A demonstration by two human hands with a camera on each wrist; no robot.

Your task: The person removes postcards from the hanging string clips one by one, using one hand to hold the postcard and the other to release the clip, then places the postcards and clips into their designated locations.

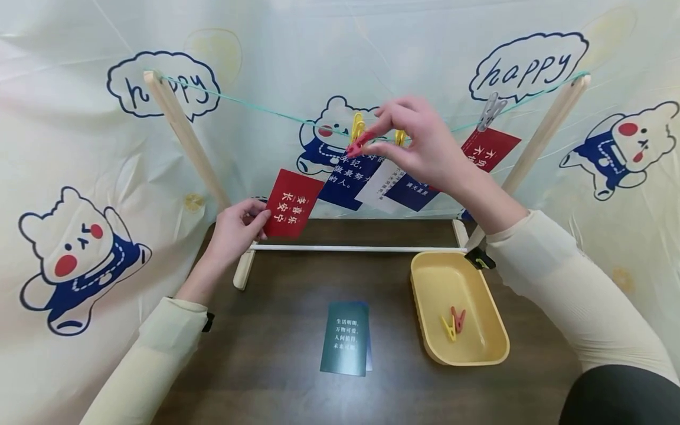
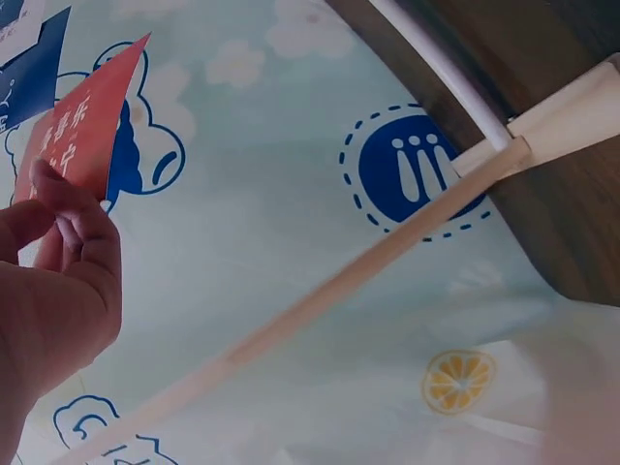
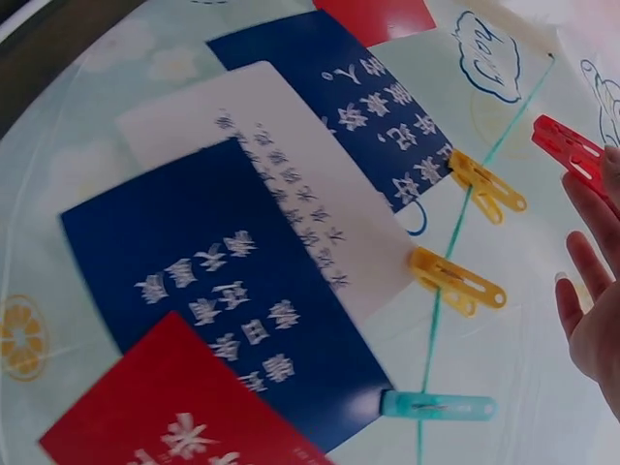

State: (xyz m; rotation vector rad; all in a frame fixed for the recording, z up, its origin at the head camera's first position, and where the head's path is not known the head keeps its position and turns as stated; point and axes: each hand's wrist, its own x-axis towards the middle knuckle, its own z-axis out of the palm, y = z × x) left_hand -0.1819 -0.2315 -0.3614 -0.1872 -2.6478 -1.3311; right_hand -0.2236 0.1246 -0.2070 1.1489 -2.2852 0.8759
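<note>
My left hand [image 1: 236, 227] pinches a red card [image 1: 293, 206] with white characters by its lower left edge, left of the hanging cards. Between thumb and fingertips, my right hand [image 1: 422, 139] holds a red clothespin [image 3: 567, 147] close to the green string [image 1: 255, 107]. From that string hang a blue card [image 3: 334, 82], a white card [image 3: 184, 126], a second blue card [image 3: 194, 213] and a red card [image 1: 491, 147], overlapping one another. Two yellow clothespins [image 3: 465, 281], a teal clothespin [image 3: 441, 405] and a clear grey clothespin [image 1: 490, 112] grip them.
Wooden posts [image 1: 186, 139] carry the string at both sides, with a white rod [image 1: 345, 248] low between them. On the dark table [image 1: 255, 354] lies a green card [image 1: 345, 354] over another card. A yellow basin [image 1: 419, 313] at right holds a yellow clothespin [image 1: 449, 329] and a red one.
</note>
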